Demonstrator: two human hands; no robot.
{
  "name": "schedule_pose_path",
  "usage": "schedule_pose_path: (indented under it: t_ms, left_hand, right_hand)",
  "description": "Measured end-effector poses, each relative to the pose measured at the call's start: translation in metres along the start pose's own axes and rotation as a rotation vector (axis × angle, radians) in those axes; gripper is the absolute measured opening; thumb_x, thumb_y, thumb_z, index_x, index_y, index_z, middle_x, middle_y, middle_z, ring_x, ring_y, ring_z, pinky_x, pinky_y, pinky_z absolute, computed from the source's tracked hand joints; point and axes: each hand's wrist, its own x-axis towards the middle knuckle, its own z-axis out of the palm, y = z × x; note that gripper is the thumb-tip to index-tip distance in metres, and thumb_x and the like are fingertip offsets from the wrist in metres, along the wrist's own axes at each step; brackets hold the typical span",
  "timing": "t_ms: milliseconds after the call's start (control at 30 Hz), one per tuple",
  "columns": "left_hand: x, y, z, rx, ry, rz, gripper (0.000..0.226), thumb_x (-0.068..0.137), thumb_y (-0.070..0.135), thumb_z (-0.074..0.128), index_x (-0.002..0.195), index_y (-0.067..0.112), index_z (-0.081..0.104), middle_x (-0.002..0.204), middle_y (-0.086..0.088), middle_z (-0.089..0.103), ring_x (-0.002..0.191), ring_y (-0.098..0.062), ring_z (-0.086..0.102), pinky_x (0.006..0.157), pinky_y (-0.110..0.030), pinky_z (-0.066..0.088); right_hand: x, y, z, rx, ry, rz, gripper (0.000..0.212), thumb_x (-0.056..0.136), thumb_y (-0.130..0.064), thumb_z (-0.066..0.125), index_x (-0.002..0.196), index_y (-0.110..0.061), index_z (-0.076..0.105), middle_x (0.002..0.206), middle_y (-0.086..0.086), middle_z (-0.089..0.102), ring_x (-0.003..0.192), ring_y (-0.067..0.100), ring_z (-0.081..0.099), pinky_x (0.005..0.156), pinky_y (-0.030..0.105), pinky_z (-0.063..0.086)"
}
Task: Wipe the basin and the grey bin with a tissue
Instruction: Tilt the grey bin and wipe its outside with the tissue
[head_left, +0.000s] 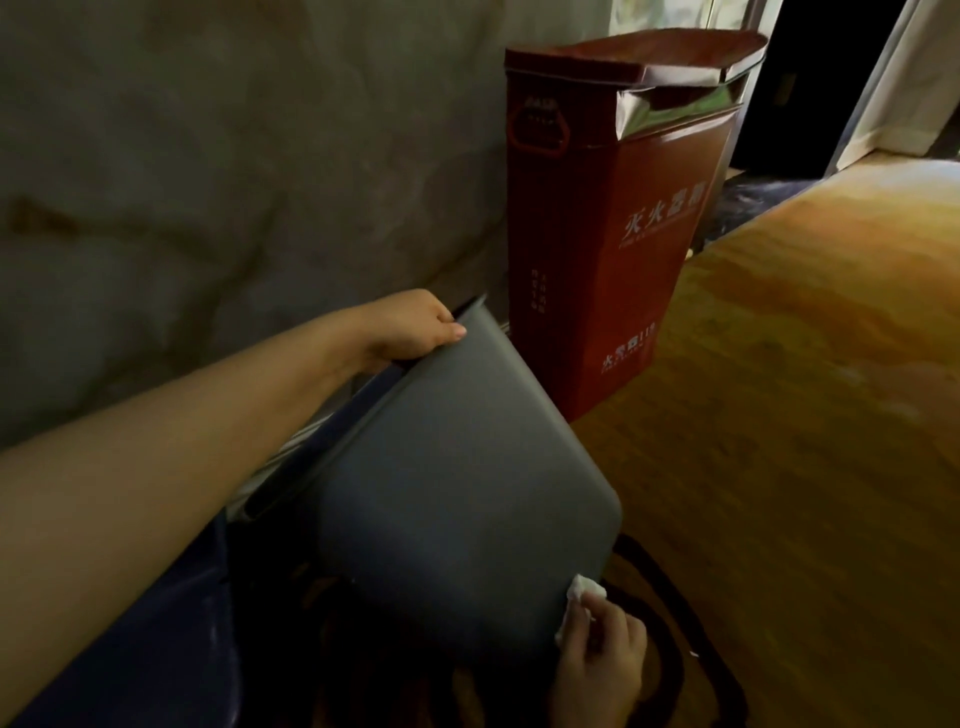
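Observation:
The grey bin (457, 488) is tilted, its flat side facing me and its rim up and to the left. My left hand (410, 327) grips the bin's upper rim, fingers curled over the edge. My right hand (597, 665) is low in the view, shut on a crumpled white tissue (582, 597) that presses against the bin's lower right corner. A dark blue object (156, 623), possibly the basin, lies under my left forearm; I cannot tell for sure.
A tall red fire-extinguisher box (602, 234) with white lettering stands just behind the bin against the marbled wall (208, 156). Patterned yellow-brown carpet (805, 415) spreads to the right. A dark doorway (810, 78) lies at the top right.

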Motion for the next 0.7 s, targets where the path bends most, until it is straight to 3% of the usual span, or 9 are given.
schedule_pose_path:
  t_ms: [67, 200, 267, 433, 500, 600, 700]
  left_hand:
    - [-0.009, -0.004, -0.004, -0.119, -0.006, 0.019, 0.024, 0.092, 0.022, 0.05, 0.075, 0.014, 0.065, 0.077, -0.003, 0.064, 0.074, -0.017, 0.059, 0.072, -0.031, 0.047]
    - [-0.032, -0.015, -0.017, -0.2, 0.019, 0.118, 0.012, 0.092, 0.017, 0.049, 0.093, 0.018, 0.06, 0.093, -0.006, 0.066, 0.082, -0.016, 0.062, 0.063, -0.02, 0.049]
    - [-0.044, -0.021, -0.022, -0.217, -0.032, 0.152, 0.017, 0.092, 0.014, 0.048, 0.105, 0.022, 0.054, 0.101, -0.007, 0.066, 0.087, -0.015, 0.064, 0.06, -0.014, 0.05]
    - [-0.07, -0.035, -0.029, -0.185, -0.018, 0.159, 0.024, 0.091, 0.008, 0.048, 0.113, 0.019, 0.049, 0.115, -0.011, 0.064, 0.102, -0.021, 0.063, 0.074, -0.022, 0.051]
    - [-0.078, -0.039, -0.03, -0.112, 0.04, 0.176, 0.023, 0.09, 0.007, 0.049, 0.11, 0.018, 0.05, 0.113, -0.01, 0.064, 0.1, -0.017, 0.063, 0.075, -0.021, 0.051]
    - [-0.083, -0.036, -0.031, 0.08, 0.145, 0.223, 0.02, 0.088, 0.007, 0.053, 0.106, 0.014, 0.054, 0.105, -0.006, 0.065, 0.099, -0.018, 0.062, 0.085, -0.028, 0.048]
    - [-0.083, -0.026, -0.028, 0.237, 0.192, 0.281, 0.019, 0.086, 0.009, 0.056, 0.105, 0.011, 0.057, 0.094, 0.002, 0.06, 0.088, -0.014, 0.059, 0.07, -0.011, 0.039]
  right_hand:
    - [0.001, -0.004, 0.002, 0.026, 0.02, 0.011, 0.013, 0.071, 0.01, 0.072, 0.079, 0.001, 0.068, 0.087, 0.02, 0.058, 0.076, 0.026, 0.054, 0.065, 0.022, 0.038]
    - [0.005, -0.008, 0.013, 0.084, -0.064, 0.094, 0.007, 0.079, 0.0, 0.068, 0.085, -0.003, 0.067, 0.094, 0.011, 0.054, 0.085, 0.024, 0.054, 0.073, 0.031, 0.039]
    - [0.006, -0.011, 0.019, 0.12, -0.109, 0.148, 0.003, 0.083, -0.006, 0.065, 0.086, -0.006, 0.064, 0.096, 0.007, 0.051, 0.089, 0.023, 0.054, 0.075, 0.032, 0.04]
    - [0.006, -0.037, 0.023, 0.148, -0.109, 0.25, 0.001, 0.086, -0.008, 0.061, 0.086, -0.009, 0.06, 0.098, 0.008, 0.052, 0.095, 0.026, 0.054, 0.077, 0.031, 0.039]
    - [0.005, -0.068, 0.02, 0.202, -0.102, 0.126, 0.007, 0.085, -0.008, 0.061, 0.085, -0.014, 0.058, 0.097, 0.008, 0.054, 0.089, 0.022, 0.055, 0.071, 0.02, 0.038]
    - [0.007, -0.133, 0.021, 0.261, -0.091, -0.219, 0.014, 0.085, -0.006, 0.06, 0.089, -0.019, 0.057, 0.095, 0.002, 0.053, 0.081, 0.005, 0.05, 0.067, 0.01, 0.037]
    - [0.021, -0.19, 0.032, 0.27, -0.104, -0.415, 0.011, 0.088, -0.013, 0.057, 0.098, -0.017, 0.06, 0.101, -0.003, 0.049, 0.087, 0.003, 0.049, 0.072, 0.012, 0.044]
